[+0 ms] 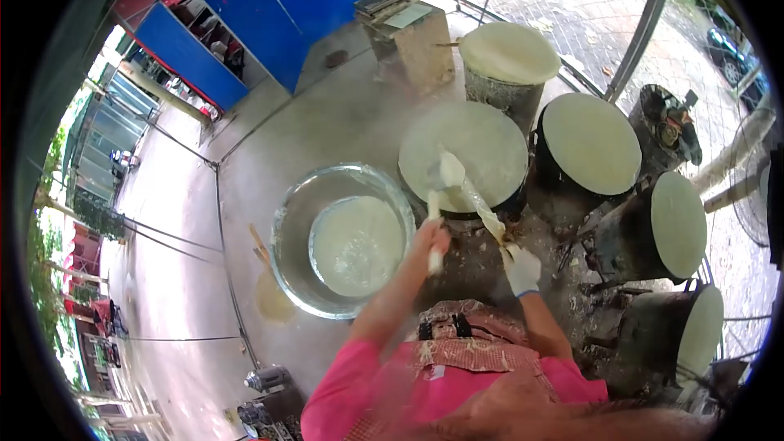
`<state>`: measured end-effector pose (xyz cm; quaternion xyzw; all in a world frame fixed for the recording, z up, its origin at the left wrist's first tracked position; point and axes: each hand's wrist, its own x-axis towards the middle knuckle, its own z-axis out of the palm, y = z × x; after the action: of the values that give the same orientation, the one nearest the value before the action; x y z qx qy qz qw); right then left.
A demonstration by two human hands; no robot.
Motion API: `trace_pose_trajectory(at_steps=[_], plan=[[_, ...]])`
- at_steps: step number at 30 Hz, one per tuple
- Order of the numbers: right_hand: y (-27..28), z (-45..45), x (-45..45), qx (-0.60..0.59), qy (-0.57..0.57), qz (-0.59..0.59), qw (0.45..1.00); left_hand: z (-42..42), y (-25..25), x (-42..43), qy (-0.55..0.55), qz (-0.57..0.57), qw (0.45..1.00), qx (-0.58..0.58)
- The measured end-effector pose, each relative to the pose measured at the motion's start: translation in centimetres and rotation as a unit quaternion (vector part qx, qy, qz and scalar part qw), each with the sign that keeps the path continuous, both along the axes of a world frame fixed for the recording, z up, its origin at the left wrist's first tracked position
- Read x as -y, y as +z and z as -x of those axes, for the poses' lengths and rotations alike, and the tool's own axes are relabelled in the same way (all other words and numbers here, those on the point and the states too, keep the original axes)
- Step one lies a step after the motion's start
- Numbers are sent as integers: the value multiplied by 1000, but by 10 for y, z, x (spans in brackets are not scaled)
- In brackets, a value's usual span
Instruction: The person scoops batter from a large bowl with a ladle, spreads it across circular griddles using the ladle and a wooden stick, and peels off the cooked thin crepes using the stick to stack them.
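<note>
My left hand (432,237), bare, is closed around a short pale stick (434,260) that stands upright beside the front of a round, pale, steaming surface (482,143). My right hand (521,269) wears a white glove and is closed on the near end of a long, flat paddle (487,216). The paddle's whitish, glossy far part reaches over that surface, and its broad tip is blurred by steam. To the left of my left hand stands a large metal basin (282,257) with a smaller round of milky white liquid (359,245) inside.
Several drums with round pale tops curve around the right, among them a back drum (508,53) and a right one (592,144). A worn box (412,49) stands behind. A wooden stick (260,245) leans by the basin. Machinery (269,400) sits at lower left.
</note>
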<state>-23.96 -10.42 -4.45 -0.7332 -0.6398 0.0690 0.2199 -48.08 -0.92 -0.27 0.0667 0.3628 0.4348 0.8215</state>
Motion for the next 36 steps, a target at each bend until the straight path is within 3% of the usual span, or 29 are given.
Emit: trace_pose_trajectory(at_steps=[3,5,6,8,10,11,12,13,14,16,17,19,21,24,25,29,31,33,35,36], plan=[[11,1,26,71,5,-74,995,36,71,67,-50,21,976,-212],[5,18,54,127,-23,-7,992,68,35,57,-139,168,974,-59],[-3,26,60,89,-51,-27,994,73,19,53,-177,240,954,24],[-8,34,79,101,-103,-66,987,65,35,57,-169,302,930,121],[4,38,102,28,-96,-29,995,60,46,56,-191,332,898,217],[12,33,114,-2,-113,-19,993,63,35,58,-302,232,883,273],[25,31,127,-67,-138,-17,988,57,50,74,-241,192,929,203],[40,29,139,-96,-194,43,975,56,48,76,-276,149,935,165],[26,23,160,-126,-258,15,958,57,42,85,-307,95,941,108],[45,0,201,-167,-416,72,891,43,31,90,-378,-24,926,9],[43,-14,227,-171,-462,54,869,17,41,103,-354,-25,928,-111],[38,-30,290,-171,-525,11,834,-16,17,96,-589,49,776,217],[41,-43,334,-160,-547,-37,821,-63,17,112,-598,190,763,155],[43,-46,400,-183,-620,23,763,-125,25,148,-510,422,739,123],[36,-37,422,-186,-658,-5,730,-142,41,170,-513,443,726,114],[31,1,496,-238,-776,-57,582,-205,-29,179,-647,464,597,101],[36,21,516,-241,-826,-81,503,-233,7,206,-652,432,623,21],[42,34,530,-188,-875,-95,435,-262,18,226,-683,409,604,16],[20,42,541,-165,-880,-168,412,-290,20,242,-720,388,575,31],[30,34,543,-202,-887,-144,390,-304,19,247,-734,377,564,43]])
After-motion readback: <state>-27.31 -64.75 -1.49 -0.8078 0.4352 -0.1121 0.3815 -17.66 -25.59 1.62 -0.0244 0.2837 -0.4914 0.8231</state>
